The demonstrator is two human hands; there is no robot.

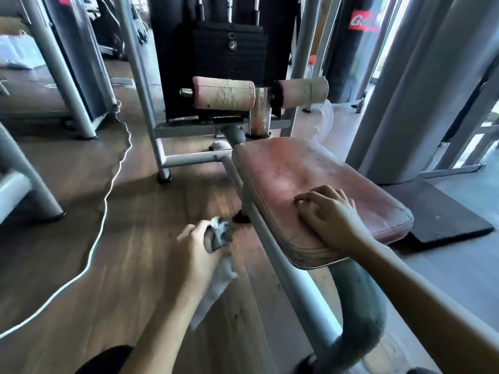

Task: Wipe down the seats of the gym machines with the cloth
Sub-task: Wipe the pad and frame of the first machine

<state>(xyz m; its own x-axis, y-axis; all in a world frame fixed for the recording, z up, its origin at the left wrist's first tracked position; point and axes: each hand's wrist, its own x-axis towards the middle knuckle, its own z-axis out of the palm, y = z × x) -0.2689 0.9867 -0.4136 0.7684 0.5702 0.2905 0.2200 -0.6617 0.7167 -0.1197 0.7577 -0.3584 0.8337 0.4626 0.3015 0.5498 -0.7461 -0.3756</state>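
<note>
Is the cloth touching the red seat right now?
Apart. The head view shows the cloth bunched in the left hand, with wooden floor and the grey frame tube showing between it and the seat.

Floor (151, 238): brown wood planks across the lower left and centre.
Cable (108, 190): thin, white, snakes over the planks from upper left down to the lower left edge.
Weight stack (229, 58): black plates at top centre, with a silver pin (232, 45) in one plate.
Roller pads: two, faded pink and cracked, left (224, 94) and right (303, 89) of a worn chrome post (260, 114).
Mat (442, 217): black, flat on the floor at right.
Bag (356, 49): dark and cylindrical, upper right, with a red label (363, 21) whose lettering is only partly legible.
Frame tube (59, 68): grey, slanting, upper left.
Column (421, 90): thick, grey, far right.
</note>
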